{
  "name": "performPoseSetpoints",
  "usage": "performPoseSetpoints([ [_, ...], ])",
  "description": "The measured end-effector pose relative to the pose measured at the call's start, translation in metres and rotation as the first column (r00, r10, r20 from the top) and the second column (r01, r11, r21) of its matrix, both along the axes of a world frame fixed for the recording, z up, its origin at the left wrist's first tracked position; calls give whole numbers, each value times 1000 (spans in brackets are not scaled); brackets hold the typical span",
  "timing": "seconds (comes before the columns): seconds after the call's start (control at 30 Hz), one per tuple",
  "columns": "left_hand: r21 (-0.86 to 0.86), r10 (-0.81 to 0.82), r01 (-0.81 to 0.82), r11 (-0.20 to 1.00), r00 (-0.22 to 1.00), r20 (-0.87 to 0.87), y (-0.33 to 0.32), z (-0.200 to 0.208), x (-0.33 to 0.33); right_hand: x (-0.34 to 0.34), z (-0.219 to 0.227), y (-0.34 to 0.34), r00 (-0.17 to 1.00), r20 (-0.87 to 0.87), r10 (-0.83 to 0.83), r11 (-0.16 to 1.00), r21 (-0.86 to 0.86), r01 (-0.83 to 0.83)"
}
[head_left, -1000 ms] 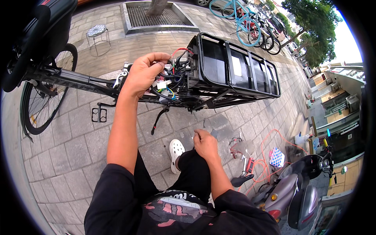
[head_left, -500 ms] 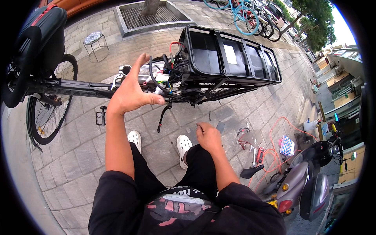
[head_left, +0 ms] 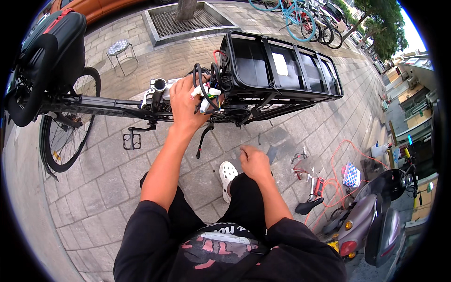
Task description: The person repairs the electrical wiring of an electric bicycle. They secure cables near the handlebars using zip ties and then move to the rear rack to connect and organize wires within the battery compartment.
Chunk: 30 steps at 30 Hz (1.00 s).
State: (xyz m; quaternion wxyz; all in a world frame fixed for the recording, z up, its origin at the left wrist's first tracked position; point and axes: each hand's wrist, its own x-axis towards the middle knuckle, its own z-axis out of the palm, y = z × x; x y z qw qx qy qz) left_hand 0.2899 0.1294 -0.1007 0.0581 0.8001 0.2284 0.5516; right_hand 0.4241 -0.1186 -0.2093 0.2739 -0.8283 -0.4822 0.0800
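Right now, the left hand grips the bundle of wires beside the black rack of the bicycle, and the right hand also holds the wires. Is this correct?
Not fully. The left hand grips the wires beside the black rack, but the head view shows the right hand low over the knee, apart from them.

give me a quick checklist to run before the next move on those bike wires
1. Left hand has hold of the wire bundle beside the black rear carrier box: ok.
2. Right hand is free: ok, it rests near the knee and no tool shows in it.
3. Connectors seated: cannot tell, the left hand's fingers cover them.
4. Bicycle stands steady: cannot tell, its support is not clearly visible.
5. Tools within reach: cannot tell, some lie on the paving to the right, beside an orange cable.
6. Footing: ok, the white clog is flat on the paving.
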Motion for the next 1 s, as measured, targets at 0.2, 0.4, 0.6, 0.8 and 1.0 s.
performPoseSetpoints([
  [0.2, -102, -47, 61, 993, 990, 137, 10, -14, 5, 0, 4, -2, 1000, -5, -17, 999, -28, 17],
  [0.4, -616, -40, 273, 739, 930, 365, 17, 10, 11, 0, 5, -1, 1000, -4, -8, 1000, -21, 8],
  [0.6, -681, -43, 195, 706, 971, 233, 20, 11, 13, 1, 8, -4, 1000, 14, 0, 1000, -16, 1],
  [0.8, -713, -116, 303, 632, 947, 300, 25, 0, 11, 2, 5, -3, 999, 51, 2, 999, -44, 0],
  [1.0, -789, -118, 434, 435, 896, 427, 27, 10, 3, 0, 3, 0, 999, 43, 2, 999, -47, 0],
])
